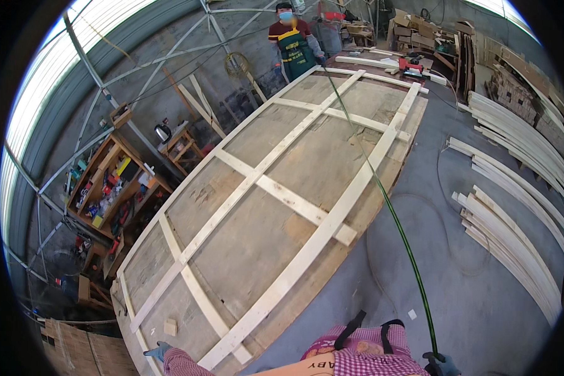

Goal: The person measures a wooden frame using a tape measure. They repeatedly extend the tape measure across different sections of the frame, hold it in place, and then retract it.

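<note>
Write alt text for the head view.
A pale timber frame lies on a long plywood workbench. The right hand, gloved, grips a green line running to a co-worker at the far end; the left hand rests on the bench edge.

Pale raw wooden frame (307, 207), worn matt plywood board (257, 238)

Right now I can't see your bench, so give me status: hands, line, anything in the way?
Right hand gripping the green line. Left hand on the wooden frame edge. Co-worker at far end.

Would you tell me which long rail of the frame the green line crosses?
The right rail; the green line passes over its far end, while the middle and left rails stay clear.
</note>
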The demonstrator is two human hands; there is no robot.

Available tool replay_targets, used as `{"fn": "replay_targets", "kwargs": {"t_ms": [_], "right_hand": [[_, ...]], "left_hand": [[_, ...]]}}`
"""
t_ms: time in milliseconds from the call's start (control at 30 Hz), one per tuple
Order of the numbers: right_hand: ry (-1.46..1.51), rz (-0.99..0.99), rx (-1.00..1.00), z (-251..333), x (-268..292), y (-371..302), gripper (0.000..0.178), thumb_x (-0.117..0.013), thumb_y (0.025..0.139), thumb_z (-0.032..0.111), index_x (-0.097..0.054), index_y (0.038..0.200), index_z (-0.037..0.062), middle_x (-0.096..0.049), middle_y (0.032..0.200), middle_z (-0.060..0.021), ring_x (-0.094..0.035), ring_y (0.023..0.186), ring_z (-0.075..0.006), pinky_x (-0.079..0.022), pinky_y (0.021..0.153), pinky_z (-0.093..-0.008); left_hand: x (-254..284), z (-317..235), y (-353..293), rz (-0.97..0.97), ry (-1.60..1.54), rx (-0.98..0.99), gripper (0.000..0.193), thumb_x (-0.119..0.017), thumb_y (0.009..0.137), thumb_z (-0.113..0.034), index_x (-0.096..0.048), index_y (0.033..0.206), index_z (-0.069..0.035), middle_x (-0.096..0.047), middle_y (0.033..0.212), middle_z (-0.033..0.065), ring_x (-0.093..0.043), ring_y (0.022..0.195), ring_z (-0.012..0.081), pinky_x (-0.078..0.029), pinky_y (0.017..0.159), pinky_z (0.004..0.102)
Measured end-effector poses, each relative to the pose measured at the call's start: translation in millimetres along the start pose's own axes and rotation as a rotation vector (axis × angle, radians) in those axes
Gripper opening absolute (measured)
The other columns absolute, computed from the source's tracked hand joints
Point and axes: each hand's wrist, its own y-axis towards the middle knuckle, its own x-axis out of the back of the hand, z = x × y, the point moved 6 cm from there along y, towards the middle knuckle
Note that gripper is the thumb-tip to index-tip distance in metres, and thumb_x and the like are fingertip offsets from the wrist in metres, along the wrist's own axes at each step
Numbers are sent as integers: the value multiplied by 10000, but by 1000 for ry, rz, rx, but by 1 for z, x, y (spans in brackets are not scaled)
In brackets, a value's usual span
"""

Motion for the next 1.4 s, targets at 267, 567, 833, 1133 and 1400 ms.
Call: {"fn": "replay_targets", "kwargs": {"t_ms": [267,567,833,1133,1400], "right_hand": [[19,44,-41,123,97,109,339,-512,966,331,-623,1153,72,-553,639,-3,-438,462,-59,-343,414,-215],[-216,100,110,249,268,222,312,-516,953,284,-657,1110,54,-574,658,-1,-497,536,-67,-393,492,-214],[-209,85,-120,272,391,274,320,-544,931,299,-648,1137,77,-603,724,-45,-534,607,-115,-430,570,-266],[-302,-159,-343,479,468,265,464,-655,838,411,-686,963,-34,-702,866,-147,-620,794,-178,-470,730,-349],[-425,-155,-412,584,548,317,247,-597,894,272,-722,1033,111,-697,806,-67,-612,696,-140,-503,660,-298]], "left_hand": [[-191,-18,-301,931,-631,-87,845,-573,885,-74,-1,1480,-251,-566,980,147,-601,673,260,-537,502,415],[-77,-197,-879,2061,-386,-192,726,-549,934,-103,-86,1480,-224,-574,1141,216,-663,822,289,-575,729,398],[-73,-309,-1094,2115,-109,-97,730,-633,894,-328,-197,1446,-130,-538,1223,196,-646,915,292,-528,792,402],[-140,-406,-1331,2177,89,-159,555,-563,886,-486,-417,1305,-154,-485,1312,66,-531,1119,277,-434,881,428],[-159,-469,-1467,2090,-114,46,543,-533,917,-458,-346,1332,-162,-417,1383,94,-470,1185,312,-439,952,443]]}}
